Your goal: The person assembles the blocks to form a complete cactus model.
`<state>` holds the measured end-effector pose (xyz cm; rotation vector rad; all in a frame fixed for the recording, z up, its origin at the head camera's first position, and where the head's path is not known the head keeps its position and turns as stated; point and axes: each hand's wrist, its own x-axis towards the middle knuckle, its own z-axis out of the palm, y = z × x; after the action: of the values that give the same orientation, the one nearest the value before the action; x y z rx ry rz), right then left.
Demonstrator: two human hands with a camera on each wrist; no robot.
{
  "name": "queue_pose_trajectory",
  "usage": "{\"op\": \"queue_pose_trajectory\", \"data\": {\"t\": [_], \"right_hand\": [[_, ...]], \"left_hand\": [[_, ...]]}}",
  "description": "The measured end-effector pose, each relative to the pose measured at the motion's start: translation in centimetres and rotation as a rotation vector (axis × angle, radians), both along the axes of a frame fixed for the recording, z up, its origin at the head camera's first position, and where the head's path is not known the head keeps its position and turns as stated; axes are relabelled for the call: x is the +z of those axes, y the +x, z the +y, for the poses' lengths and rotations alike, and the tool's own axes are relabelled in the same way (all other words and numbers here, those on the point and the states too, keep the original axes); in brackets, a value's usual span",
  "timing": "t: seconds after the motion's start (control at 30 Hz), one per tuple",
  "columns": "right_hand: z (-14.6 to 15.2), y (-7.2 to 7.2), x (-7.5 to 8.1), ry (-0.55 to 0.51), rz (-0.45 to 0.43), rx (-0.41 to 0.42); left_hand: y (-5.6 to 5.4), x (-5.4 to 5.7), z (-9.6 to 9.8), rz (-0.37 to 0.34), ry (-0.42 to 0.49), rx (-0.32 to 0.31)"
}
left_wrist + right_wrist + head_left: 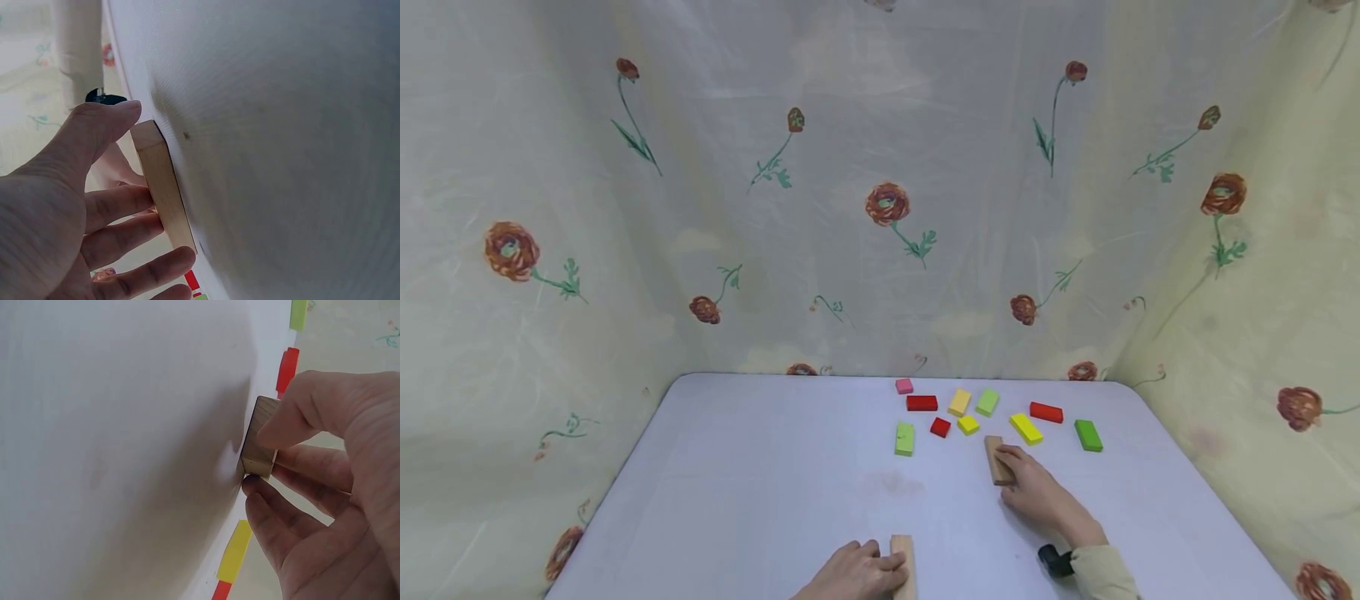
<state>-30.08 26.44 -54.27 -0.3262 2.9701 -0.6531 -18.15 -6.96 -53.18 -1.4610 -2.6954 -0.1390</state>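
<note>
My left hand (859, 572) grips a plain wooden block (904, 563) near the front edge of the table. In the left wrist view the thumb lies at one end of this block (167, 197), and the index and middle fingertips are partly hidden behind it. Farther forward and to the right, my right hand (1039, 492) pinches a second wooden block (997, 461). The right wrist view has the thumb against one face of that block (259, 442) and the fingers at its end and far side. Its edge is close over the white tabletop.
Several coloured blocks lie loosely at the back right: light green (905, 439), dark red (922, 403), yellow (1026, 428), red (1047, 412) and green (1088, 436) among them. Flower-print cloth (887, 275) hangs behind the white table (745, 467) and along both sides.
</note>
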Motion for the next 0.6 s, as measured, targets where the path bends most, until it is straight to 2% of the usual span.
{"op": "queue_pose_trajectory", "data": {"t": [0.6], "right_hand": [[-4.5,0.5,0.8,0.021,-0.015,0.081]], "left_hand": [[0.1,0.2,0.1,-0.016,-0.018,0.025]]}}
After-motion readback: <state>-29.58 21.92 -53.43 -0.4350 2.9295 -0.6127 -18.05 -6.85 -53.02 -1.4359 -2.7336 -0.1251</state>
